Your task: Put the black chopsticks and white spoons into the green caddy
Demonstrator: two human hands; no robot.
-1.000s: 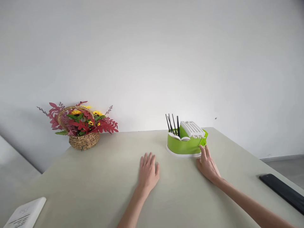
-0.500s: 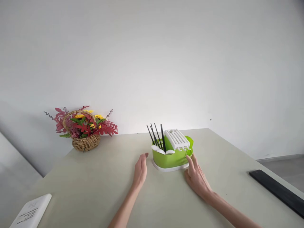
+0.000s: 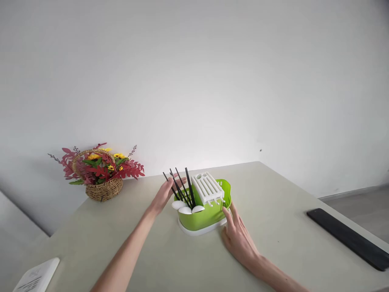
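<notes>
We bracket the green cutlery holder [image 3: 204, 213] mid-desk [image 3: 273, 211]: left hand [image 3: 165, 194] spread wide at its far left by the black chopsticks [image 3: 182, 188], right hand [image 3: 238, 237] flat, fingers touching its near right. Nothing is lifted out.

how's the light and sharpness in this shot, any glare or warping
Head view: soft, even light, with a brighter patch on the wall behind the green holder; shadows under the holder and the flower basket are faint; the table shows no hard glare; left hand and right hand look slightly soft; the table edges splay out, a wide-lens warp.
</notes>
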